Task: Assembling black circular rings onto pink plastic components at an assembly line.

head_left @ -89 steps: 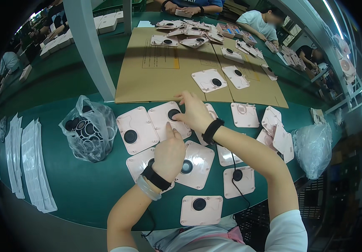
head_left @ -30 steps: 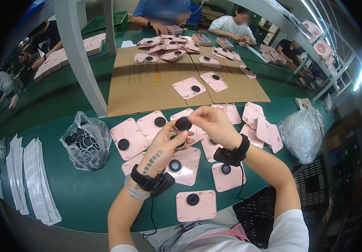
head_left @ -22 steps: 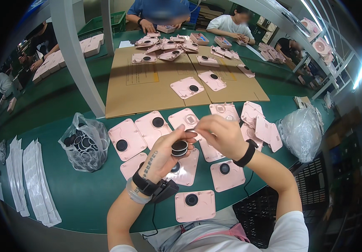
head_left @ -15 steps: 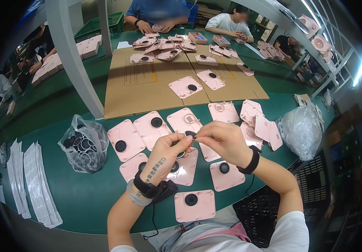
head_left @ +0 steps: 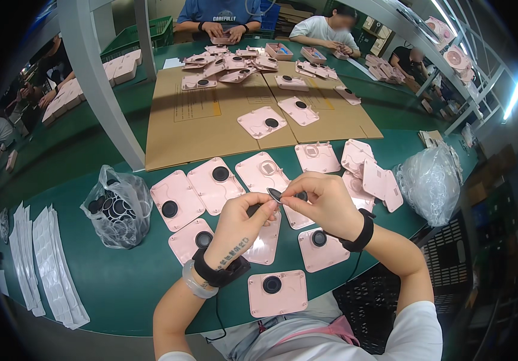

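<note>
A small round black disc (head_left: 275,195) with a pale rim is pinched between my two hands, tilted so that it shows as a narrow oval. My left hand (head_left: 238,225) has thumb and fingers closed on its near side, and my right hand (head_left: 326,201) grips its other side with the fingertips. Beneath them lie several pink plastic panels, some with a black disc fitted and partly covered by my hands. One such panel (head_left: 292,304) rests at the table's near edge; another panel (head_left: 263,169) beyond my hands bears a slotted grille and no disc.
A clear plastic bag (head_left: 120,225) of black discs and rings stands left, beside white sheet strips (head_left: 54,265). A filled plastic bag (head_left: 430,183) sits right, near stacked panels (head_left: 382,180). Cardboard (head_left: 180,135) with more panels lies ahead; a white post (head_left: 99,78) rises left. Co-workers sit beyond.
The disc has turned between my fingers and shows more of its face and rim. My left wrist has rolled slightly. The whole view has shifted a little.
</note>
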Demonstrator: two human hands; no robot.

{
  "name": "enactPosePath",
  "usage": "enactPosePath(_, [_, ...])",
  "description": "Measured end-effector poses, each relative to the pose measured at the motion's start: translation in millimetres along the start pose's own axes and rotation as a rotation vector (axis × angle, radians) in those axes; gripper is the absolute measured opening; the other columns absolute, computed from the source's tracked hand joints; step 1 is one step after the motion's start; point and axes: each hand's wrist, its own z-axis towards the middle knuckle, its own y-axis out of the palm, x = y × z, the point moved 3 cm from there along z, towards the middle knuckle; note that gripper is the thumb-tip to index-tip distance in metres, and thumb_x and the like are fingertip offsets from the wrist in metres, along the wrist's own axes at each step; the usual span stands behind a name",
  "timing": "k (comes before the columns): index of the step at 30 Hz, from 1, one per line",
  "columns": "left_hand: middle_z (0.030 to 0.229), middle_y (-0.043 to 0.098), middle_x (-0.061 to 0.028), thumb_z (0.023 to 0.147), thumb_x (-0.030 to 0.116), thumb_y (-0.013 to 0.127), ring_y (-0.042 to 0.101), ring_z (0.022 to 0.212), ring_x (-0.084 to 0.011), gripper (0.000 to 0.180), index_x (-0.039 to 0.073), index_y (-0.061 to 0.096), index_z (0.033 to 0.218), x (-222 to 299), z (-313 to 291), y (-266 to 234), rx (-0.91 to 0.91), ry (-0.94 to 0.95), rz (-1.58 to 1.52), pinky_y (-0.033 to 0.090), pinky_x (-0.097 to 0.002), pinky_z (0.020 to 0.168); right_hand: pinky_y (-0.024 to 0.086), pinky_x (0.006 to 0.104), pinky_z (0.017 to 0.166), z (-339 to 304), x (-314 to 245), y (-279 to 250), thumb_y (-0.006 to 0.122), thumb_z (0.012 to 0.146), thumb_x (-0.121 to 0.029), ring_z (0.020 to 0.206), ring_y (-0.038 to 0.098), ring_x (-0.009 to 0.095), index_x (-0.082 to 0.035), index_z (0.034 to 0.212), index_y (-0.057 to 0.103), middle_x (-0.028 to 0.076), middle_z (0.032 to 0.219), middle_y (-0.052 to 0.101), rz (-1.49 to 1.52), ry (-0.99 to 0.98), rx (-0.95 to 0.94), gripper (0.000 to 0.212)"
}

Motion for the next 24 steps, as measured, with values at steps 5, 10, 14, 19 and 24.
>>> enactPosePath(5, [0.082,0.065,-0.0047,0.091,0.014,0.061,0.061,0.074,-0.0082,0.020,-0.004,0.064,0.098,3,-2,0,0.033,0.052,0.069,0.050,-0.0214,0.064,0.039,0.0219,0.049,-2,-1,3,0.073,0.077,-0.007,0.057,0.054,0.012,-0.002,0.084,0.069,0.007,0.082,0.067,-0.072,-0.157,0.082,0.010])
enactPosePath(10, [0.080,0.065,-0.0049,0.089,0.012,0.062,0.061,0.073,-0.0083,0.017,-0.004,0.065,0.094,3,-2,0,0.046,0.053,0.081,0.048,-0.0216,0.064,0.047,0.0246,0.053,-5,-3,4,0.074,0.076,-0.007,0.066,0.063,0.018,-0.002,0.085,0.069,0.008,0.083,0.067,-0.145,-0.205,0.100,0.012])
enactPosePath(14, [0.078,0.065,-0.0053,0.086,0.009,0.063,0.059,0.071,-0.0080,0.014,-0.004,0.065,0.090,0,-2,-3,0.086,0.130,0.170,0.046,-0.0220,0.063,0.050,0.0262,0.055,-7,-7,6,0.074,0.075,-0.007,0.069,0.064,0.019,-0.002,0.086,0.068,0.009,0.084,0.067,-0.181,-0.242,0.111,0.013])
enactPosePath(19, [0.079,0.064,-0.0057,0.084,0.007,0.064,0.057,0.069,-0.0092,0.011,-0.004,0.065,0.088,6,-2,-1,0.125,0.169,0.127,0.045,-0.0223,0.063,0.052,0.0272,0.055,-8,-10,9,0.074,0.075,-0.005,0.068,0.065,0.019,-0.002,0.086,0.068,0.009,0.084,0.066,-0.153,-0.232,0.152,0.013])
enactPosePath(24, [0.078,0.061,-0.0066,0.082,0.005,0.064,0.057,0.066,-0.0112,0.009,-0.003,0.064,0.086,16,-6,4,0.182,0.322,0.254,0.044,-0.0232,0.060,0.052,0.0274,0.055,-7,-8,11,0.072,0.075,-0.004,0.066,0.064,0.018,-0.001,0.086,0.068,0.009,0.084,0.066,-0.170,-0.254,0.182,0.012])
